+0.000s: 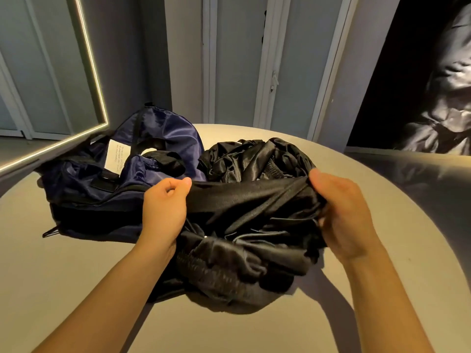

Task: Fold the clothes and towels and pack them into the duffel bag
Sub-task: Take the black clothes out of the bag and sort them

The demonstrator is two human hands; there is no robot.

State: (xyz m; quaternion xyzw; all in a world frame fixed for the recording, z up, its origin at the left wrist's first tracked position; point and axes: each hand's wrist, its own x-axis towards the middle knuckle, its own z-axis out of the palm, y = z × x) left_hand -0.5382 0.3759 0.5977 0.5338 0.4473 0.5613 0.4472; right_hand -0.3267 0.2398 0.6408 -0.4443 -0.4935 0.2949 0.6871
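Note:
A heap of crumpled black clothes [244, 253] lies in the middle of a round beige table [76, 276]. My left hand [165, 207] and my right hand [344, 215] each pinch one end of a black garment [249, 197], which stretches taut between them above the heap. More shiny black fabric [257, 159] sits behind it. A navy duffel bag [102, 189] with black straps and a white label lies slumped at the left of the table, touching the heap.
A lit mirror frame [94, 80] leans at the back left, close to the bag. Grey cabinet doors [237, 59] stand behind the table. Dark draped fabric [438, 103] hangs at the right.

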